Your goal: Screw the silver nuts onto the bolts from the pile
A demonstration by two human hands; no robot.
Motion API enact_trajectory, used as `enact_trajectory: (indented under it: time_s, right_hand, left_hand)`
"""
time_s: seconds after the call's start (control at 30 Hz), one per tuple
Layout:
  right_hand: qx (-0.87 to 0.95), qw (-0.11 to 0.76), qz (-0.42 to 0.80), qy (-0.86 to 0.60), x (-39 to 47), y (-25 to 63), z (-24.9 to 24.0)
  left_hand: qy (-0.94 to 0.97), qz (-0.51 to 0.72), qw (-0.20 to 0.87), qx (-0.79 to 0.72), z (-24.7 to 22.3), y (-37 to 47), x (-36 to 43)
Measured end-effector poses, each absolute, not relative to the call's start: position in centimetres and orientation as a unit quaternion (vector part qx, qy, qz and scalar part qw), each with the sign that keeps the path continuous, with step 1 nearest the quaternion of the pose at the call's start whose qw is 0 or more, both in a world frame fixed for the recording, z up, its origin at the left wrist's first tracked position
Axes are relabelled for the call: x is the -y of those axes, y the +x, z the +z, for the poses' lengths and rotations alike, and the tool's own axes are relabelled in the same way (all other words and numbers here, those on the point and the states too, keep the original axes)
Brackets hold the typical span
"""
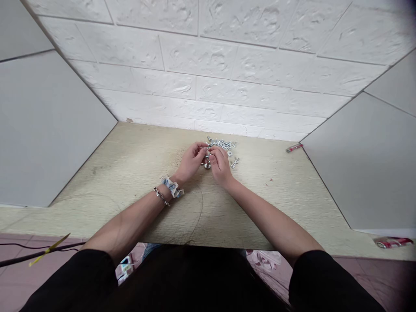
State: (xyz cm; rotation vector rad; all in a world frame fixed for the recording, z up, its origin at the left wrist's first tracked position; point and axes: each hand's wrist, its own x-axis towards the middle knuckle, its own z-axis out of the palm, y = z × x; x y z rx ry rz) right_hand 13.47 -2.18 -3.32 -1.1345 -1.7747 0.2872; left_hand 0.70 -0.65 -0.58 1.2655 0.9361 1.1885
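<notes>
Both my hands meet at the middle of the table, just in front of a small pile of silvery bolts, nuts and washers (pixel 223 144). My left hand (pixel 193 159) is closed in a pinch, with thumb and forefinger on a small silvery metal fastener (pixel 207 155). From the other side, the bent fingers of my right hand (pixel 221 166) pinch at the same piece; its exact kind is mostly hidden. A round metal piece (pixel 207 165) shows just below the fingertips. Right of my right hand lie a few loose bolts (pixel 234 163), and a flat washer (pixel 230 153) sits near its knuckles.
A white brick-patterned wall (pixel 214 91) closes off the back of the pale wooden table (pixel 139 160). Grey panels stand left (pixel 55 130) and right (pixel 364 169). Red-and-silver cylinders lie by the right panel (pixel 294 148) and at the front right edge (pixel 392 242). A dark cable (pixel 42 254) crosses lower left.
</notes>
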Motion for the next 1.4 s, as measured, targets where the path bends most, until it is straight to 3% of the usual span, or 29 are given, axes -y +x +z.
enact_trajectory:
  time_s: [0.7,0.97,1.23,1.4]
  right_hand:
    - [0.736,0.480,0.114,-0.463,2.41,13.26,-3.46]
    - [0.739,0.518,0.089,-0.420,2.09,13.38,-3.73]
    - [0.697,0.539,0.140,-0.452,2.37,13.25,-3.51]
    - [0.714,0.505,0.147,-0.463,2.38,13.37,-3.04]
  left_hand:
    - [0.519,0.507,0.544,-0.421,-1.17,0.44,0.03]
    - [0.522,0.507,0.542,-0.420,-0.87,0.54,0.19]
    - [0.498,0.521,0.548,-0.425,-0.79,0.58,0.31]
    - [0.496,0.528,0.539,-0.429,-0.77,0.62,0.32]
